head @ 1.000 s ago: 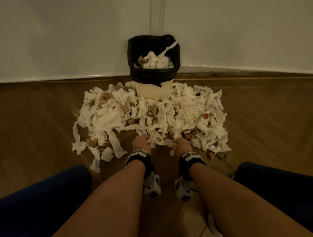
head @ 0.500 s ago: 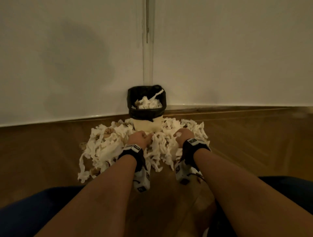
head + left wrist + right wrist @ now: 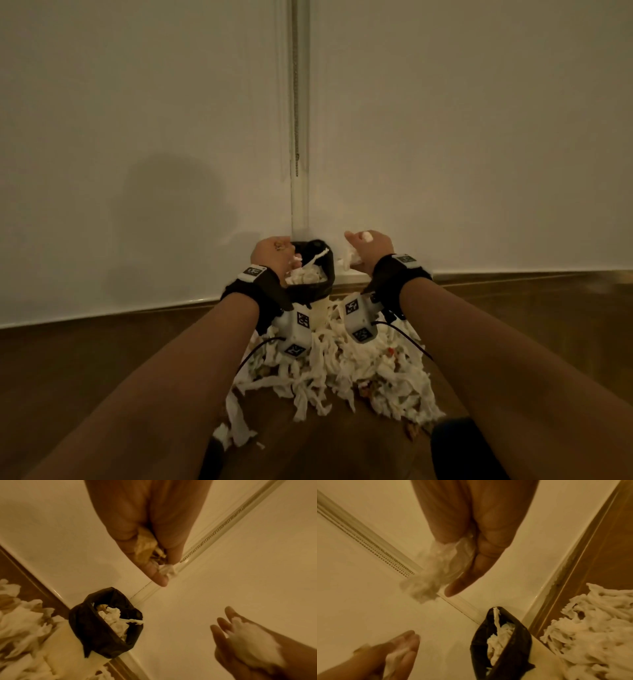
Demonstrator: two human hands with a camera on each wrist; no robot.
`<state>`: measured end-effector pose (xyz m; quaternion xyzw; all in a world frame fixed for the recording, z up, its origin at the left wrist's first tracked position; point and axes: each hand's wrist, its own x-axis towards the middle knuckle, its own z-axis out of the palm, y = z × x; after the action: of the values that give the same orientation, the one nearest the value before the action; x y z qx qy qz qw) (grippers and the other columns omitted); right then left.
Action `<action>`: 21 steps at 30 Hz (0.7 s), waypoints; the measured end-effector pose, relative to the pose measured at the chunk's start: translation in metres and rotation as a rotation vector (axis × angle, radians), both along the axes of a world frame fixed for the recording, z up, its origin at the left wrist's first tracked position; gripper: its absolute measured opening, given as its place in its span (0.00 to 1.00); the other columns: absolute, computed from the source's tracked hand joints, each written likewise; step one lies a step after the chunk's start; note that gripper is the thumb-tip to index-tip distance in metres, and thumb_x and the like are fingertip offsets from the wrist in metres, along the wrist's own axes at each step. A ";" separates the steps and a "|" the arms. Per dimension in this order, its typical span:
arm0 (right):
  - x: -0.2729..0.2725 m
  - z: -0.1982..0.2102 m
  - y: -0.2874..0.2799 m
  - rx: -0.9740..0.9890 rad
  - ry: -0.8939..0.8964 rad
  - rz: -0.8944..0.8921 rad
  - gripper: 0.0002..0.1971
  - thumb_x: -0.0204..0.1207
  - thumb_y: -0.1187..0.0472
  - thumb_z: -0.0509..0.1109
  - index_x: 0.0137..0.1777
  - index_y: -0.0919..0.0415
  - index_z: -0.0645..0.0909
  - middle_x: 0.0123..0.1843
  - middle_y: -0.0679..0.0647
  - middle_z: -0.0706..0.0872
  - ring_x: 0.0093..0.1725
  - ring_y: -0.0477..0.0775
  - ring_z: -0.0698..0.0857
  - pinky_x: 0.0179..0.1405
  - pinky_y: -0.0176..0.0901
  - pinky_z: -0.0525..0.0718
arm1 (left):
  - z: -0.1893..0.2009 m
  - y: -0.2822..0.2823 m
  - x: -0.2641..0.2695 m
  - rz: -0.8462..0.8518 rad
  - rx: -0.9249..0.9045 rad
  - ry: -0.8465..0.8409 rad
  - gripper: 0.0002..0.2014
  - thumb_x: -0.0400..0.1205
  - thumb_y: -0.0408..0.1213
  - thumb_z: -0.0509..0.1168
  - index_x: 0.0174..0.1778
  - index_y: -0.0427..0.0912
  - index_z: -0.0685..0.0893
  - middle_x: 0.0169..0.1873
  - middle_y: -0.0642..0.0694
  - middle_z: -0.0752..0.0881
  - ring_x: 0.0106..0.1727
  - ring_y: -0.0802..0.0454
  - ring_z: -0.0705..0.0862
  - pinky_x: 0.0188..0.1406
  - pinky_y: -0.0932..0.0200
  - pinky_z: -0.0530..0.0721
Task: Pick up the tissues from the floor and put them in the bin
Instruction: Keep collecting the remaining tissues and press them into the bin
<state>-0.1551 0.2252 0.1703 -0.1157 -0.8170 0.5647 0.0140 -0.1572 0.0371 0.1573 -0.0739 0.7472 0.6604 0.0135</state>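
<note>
Both hands (image 3: 272, 255) gripping tissues (image 3: 145, 545), apparently above bin (image 3: 310, 291)

Dim warm light, soft wall shadow, blurred wrist views.

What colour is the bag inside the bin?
Black. The bin bag shows best in the left wrist view.

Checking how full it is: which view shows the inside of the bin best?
Left wrist: it looks down into the bin, tissues inside. Right wrist shows the opening edge-on; in head the left hand partly covers it.
</note>
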 end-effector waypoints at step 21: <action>-0.020 -0.003 -0.014 -0.303 -0.071 -0.175 0.20 0.86 0.53 0.48 0.31 0.55 0.66 0.29 0.53 0.71 0.26 0.50 0.69 0.22 0.36 0.69 | 0.015 -0.014 0.005 0.307 0.575 -0.243 0.23 0.85 0.48 0.46 0.53 0.38 0.82 0.37 0.48 0.83 0.37 0.45 0.81 0.31 0.61 0.80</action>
<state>-0.1747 0.2117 0.1671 -0.2071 -0.7095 0.6734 0.0169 -0.1524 0.0233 0.1720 -0.2565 0.5038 0.8246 0.0230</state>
